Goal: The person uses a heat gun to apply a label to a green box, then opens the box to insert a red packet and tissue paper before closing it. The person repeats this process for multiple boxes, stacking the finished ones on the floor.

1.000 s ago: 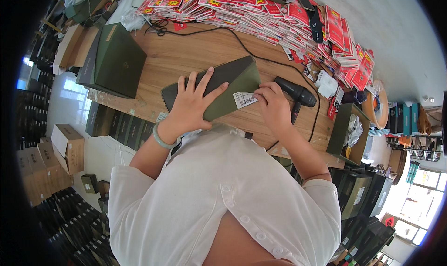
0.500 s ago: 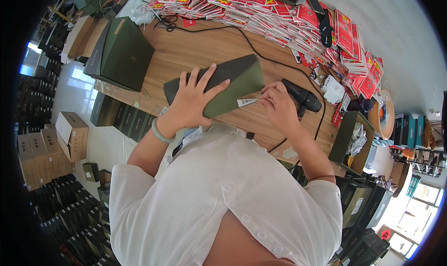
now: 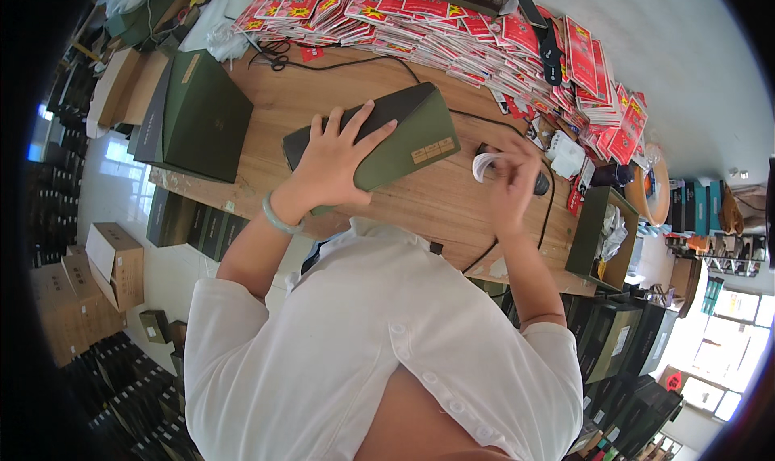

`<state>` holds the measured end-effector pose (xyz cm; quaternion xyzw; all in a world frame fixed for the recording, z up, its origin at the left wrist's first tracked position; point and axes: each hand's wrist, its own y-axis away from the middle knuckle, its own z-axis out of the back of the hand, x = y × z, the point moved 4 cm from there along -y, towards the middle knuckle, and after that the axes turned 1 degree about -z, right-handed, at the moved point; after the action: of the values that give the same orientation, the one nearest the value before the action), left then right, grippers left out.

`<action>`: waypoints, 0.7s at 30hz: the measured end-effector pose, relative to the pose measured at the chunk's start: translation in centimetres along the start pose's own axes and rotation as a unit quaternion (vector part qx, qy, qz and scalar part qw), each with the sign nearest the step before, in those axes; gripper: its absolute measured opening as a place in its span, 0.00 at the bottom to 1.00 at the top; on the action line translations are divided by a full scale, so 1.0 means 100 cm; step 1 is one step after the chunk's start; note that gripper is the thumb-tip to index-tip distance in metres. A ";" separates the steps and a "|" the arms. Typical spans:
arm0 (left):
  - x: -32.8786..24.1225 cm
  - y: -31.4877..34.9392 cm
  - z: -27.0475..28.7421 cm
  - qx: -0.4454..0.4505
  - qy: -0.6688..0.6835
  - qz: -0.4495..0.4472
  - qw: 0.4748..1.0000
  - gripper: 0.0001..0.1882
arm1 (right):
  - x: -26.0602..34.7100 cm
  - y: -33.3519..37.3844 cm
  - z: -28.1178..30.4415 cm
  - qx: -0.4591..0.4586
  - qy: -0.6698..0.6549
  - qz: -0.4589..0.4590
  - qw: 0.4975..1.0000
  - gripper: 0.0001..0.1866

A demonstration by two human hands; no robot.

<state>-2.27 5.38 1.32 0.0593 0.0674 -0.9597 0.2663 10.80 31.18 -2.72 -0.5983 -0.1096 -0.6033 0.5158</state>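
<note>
A dark green and black shoebox (image 3: pixel 408 126) lies slantwise on the table in front of me. My left hand (image 3: pixel 335 158) rests across it, fingers spread over the dark part and thumb toward the near side; a pale bangle circles that wrist. On the box's right end, a gold-toned printed strip (image 3: pixel 433 150) is exposed. Right of the box, my right hand (image 3: pixel 515 178) is raised and somewhat blurred, its fingers closed on a curled white sticker label (image 3: pixel 482 167). Behind this hand, a black hair dryer (image 3: pixel 542 183) is partly hidden.
A larger green box (image 3: pixel 206 122) stands at the table's left. Red printed packets (image 3: pixel 476 49) are heaped along the back, with scissors (image 3: pixel 273 55) nearby. A black cable (image 3: pixel 484 115) crosses the wooden table (image 3: pixel 282 90). An open green box (image 3: pixel 601 235) holds crumpled plastic at right.
The label has come off the box end, baring the gold strip, and now curls in my right hand, which has moved right. My left hand stays on the box.
</note>
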 end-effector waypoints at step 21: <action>0.338 0.150 0.072 -0.128 -0.130 0.465 0.866 0.67 | 0.085 0.023 -0.204 0.007 -0.078 -0.175 0.981 0.19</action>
<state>-23.77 -25.51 1.83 -0.0766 0.1193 -0.7061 0.6937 2.25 10.72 -2.00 -0.6116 -0.2567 -0.6350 0.3960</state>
